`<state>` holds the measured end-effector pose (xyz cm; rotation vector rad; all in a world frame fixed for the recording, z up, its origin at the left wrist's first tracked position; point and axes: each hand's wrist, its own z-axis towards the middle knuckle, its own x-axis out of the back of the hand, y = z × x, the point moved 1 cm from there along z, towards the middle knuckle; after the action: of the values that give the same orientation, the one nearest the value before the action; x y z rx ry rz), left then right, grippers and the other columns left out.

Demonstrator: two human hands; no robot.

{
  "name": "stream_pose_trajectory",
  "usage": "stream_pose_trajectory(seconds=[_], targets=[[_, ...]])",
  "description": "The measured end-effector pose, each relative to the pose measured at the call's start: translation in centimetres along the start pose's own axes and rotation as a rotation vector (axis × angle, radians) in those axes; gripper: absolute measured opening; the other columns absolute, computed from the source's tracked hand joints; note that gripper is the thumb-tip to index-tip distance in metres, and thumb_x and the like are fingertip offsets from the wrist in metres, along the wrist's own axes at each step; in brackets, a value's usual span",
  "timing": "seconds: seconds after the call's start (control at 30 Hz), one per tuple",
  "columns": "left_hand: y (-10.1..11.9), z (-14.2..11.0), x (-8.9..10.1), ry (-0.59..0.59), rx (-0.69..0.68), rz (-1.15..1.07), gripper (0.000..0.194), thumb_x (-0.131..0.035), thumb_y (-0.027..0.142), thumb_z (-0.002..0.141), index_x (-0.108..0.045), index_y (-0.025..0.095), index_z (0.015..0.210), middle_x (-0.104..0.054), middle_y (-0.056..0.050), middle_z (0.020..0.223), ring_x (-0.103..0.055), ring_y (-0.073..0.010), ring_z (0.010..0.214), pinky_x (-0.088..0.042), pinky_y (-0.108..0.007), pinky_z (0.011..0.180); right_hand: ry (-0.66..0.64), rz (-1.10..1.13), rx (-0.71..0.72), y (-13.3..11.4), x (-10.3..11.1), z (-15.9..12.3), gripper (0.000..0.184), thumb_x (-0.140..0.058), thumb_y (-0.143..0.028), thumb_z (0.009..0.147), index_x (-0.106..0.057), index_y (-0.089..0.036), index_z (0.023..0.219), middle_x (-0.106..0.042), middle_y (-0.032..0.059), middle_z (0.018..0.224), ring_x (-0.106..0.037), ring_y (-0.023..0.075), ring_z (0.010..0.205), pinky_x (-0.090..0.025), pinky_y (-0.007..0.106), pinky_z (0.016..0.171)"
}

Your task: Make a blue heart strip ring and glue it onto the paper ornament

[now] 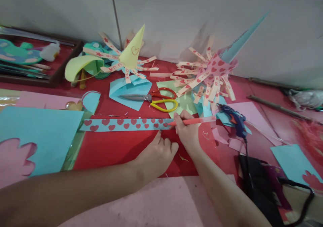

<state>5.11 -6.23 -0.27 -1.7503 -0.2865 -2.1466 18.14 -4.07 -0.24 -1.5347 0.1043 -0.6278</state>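
Observation:
A long light-blue paper strip (131, 124) lies flat across red paper, covered with red hearts. My right hand (186, 129) is closed around a red pen (194, 120), its tip touching the strip near the right end, beside a small heart. Just below that spot, the index fingertip of my left hand (158, 153) rests at the strip's lower edge. The other left fingers are loosely curled and grip nothing. Above the strip lie scissors (151, 98) with red and yellow handles, on blue and green paper.
Two paper cone decorations with patterned strips, a yellow one (131, 52) and a blue-and-pink one (219, 60), stand against the wall. A glue gun (234, 119) with a cord lies right. A brown tray (54, 80) sits back left; blue paper (60, 129) lies nearer.

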Motion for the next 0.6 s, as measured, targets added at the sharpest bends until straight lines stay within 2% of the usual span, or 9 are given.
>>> stream_pose_trajectory(seconds=[0.6], targets=[[0.06,0.05,-0.05,-0.015,0.01,-0.027,0.007,-0.043,0.009,0.077,-0.047,0.014,0.079,-0.056,-0.003,0.062,-0.055,-0.0169,0.059,-0.044,-0.043,0.085,-0.045,-0.017,-0.021,0.08,-0.1,-0.03,0.035,-0.052,-0.031,0.083,-0.031,-0.023,0.056,-0.036,-0.0101,0.037,-0.053,0.01,0.042,-0.041,0.021,0.047]])
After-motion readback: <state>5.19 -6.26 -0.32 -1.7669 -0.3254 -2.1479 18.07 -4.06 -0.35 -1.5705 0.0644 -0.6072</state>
